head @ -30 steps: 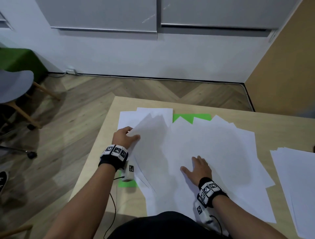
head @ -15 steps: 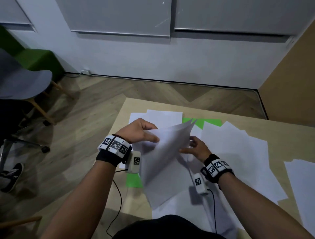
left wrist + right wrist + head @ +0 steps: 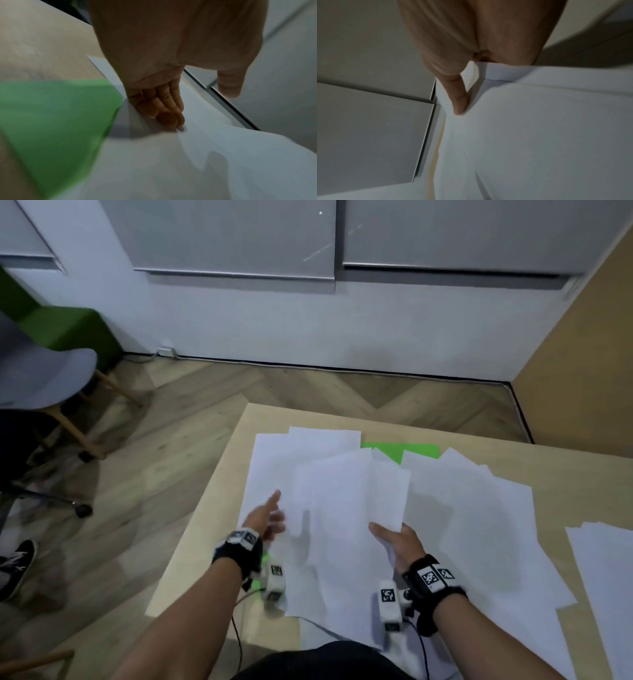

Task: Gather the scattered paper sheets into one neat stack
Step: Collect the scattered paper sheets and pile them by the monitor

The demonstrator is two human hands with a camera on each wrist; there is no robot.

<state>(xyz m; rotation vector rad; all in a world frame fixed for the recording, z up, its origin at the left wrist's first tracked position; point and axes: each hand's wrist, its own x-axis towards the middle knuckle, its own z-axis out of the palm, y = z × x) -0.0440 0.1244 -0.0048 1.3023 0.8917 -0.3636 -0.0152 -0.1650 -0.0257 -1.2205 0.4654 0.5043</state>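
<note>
A: Start wide. What's on the worktop (image 3: 219, 508)?

B: White paper sheets (image 3: 479, 525) fanned loosely across most of it, overlapping at odd angles, with a green mat (image 3: 400, 450) showing beneath at the far side. A separate pile (image 3: 603, 577) lies well apart at the right edge.

A: And the hands?

B: The right hand (image 3: 399, 542) holds a small bundle of sheets (image 3: 349, 501) by its near edge, thumb on top and fingers (image 3: 459, 100) curled under, so the bundle rises off the spread. The left hand (image 3: 265, 520) is empty, fingers (image 3: 164, 108) straight and together, tips at the flat sheets on the left.

A: How will the paper behave?

B: Light and limp, I'd judge. The lifted bundle already bows. Sheets should slide easily over one another, and a single one is hard to peel off a flat surface.

A: So where to grip?

B: At an edge or corner, pinching several at once, with the flat hand sweeping strays inward. Squeezing mid-sheet would probably crease them.
</note>
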